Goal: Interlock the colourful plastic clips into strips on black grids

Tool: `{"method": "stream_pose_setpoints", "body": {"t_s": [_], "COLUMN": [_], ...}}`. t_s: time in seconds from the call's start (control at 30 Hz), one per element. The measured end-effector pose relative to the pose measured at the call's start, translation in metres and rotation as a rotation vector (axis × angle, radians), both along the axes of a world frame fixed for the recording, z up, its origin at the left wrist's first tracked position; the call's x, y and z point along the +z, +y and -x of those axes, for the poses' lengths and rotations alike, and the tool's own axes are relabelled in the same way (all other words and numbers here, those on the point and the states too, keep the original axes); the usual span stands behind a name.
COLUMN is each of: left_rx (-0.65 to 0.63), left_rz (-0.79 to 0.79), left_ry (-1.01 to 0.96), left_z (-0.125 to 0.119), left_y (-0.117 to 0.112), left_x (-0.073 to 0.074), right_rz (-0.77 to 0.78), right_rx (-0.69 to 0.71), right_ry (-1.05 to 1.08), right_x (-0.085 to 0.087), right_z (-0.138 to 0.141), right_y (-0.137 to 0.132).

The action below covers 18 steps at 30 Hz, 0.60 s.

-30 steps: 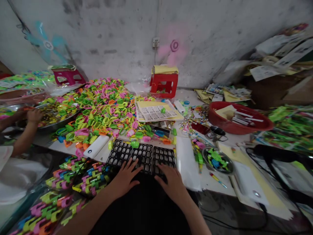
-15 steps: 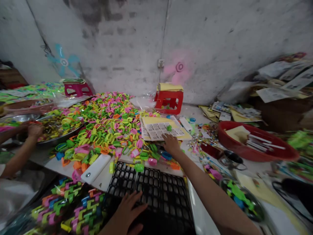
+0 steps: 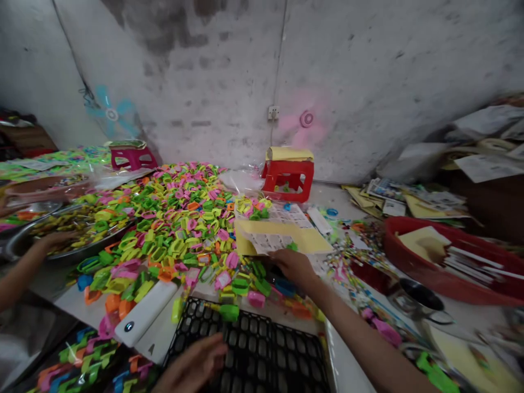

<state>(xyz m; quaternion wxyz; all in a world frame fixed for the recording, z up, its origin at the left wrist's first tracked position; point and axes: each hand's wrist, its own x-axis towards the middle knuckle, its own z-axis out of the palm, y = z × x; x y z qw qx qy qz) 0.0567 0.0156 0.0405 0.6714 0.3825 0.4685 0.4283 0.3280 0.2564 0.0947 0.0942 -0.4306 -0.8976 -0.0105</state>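
Observation:
My right hand pinches the near edge of a printed label sheet, which bends upward beside yellow paper. A small green piece sits by the fingers. My left hand, blurred, is held over the left part of a black grid tray with pale ovals in its openings; its fingers are stretched out and hold nothing. A green plastic piece rests on the tray's far edge. Beyond lies a heap of pink, green, yellow and orange plastic pieces.
A co-worker's hand reaches into a metal basin at left. A white device lies left of the tray. A red stool stands behind the papers. At right are a red tub and a metal cup.
My right hand has bent up the label sheet's near edge. My left hand has turned sideways over the tray. The view has shifted, and the co-worker's hand has moved into the basin.

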Motion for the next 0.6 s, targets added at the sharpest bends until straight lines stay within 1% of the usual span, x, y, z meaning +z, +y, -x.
{"method": "stream_pose_setpoints", "body": {"t_s": [0.07, 0.13, 0.2, 0.27, 0.33, 0.37, 0.4, 0.5, 0.6], "left_rx": [0.080, 0.158, 0.261, 0.316, 0.348, 0.378, 0.415, 0.509, 0.497], "left_rz": [0.148, 0.264, 0.302, 0.297, 0.282, 0.267, 0.242, 0.136, 0.089], "left_ry": [-0.220, -0.377, -0.421, -0.416, -0.372, -0.334, -0.290, -0.185, -0.134], "left_z": [-0.010, -0.020, -0.029, -0.036, -0.041, -0.042, -0.042, -0.040, -0.031], "left_y": [0.033, 0.073, 0.108, 0.128, 0.135, 0.134, 0.132, 0.119, 0.103], "left_x": [0.016, 0.027, 0.031, 0.029, 0.023, 0.018, 0.015, 0.007, 0.011], "right_rz": [-0.004, 0.022, 0.091, 0.189, 0.279, 0.306, 0.318, 0.295, 0.263], "right_rx": [0.105, 0.186, 0.261, 0.341, 0.374, 0.349, 0.295, 0.052, -0.205], "right_ry": [0.114, 0.170, 0.211, 0.287, 0.384, 0.421, 0.446, 0.471, 0.520], "right_x": [-0.002, -0.006, -0.013, -0.020, -0.027, -0.029, -0.030, -0.033, -0.035], "right_z": [0.003, 0.008, 0.011, 0.010, 0.004, -0.001, -0.006, -0.025, -0.035], "right_y": [-0.024, -0.048, -0.067, -0.078, -0.076, -0.071, -0.062, -0.025, 0.014]}}
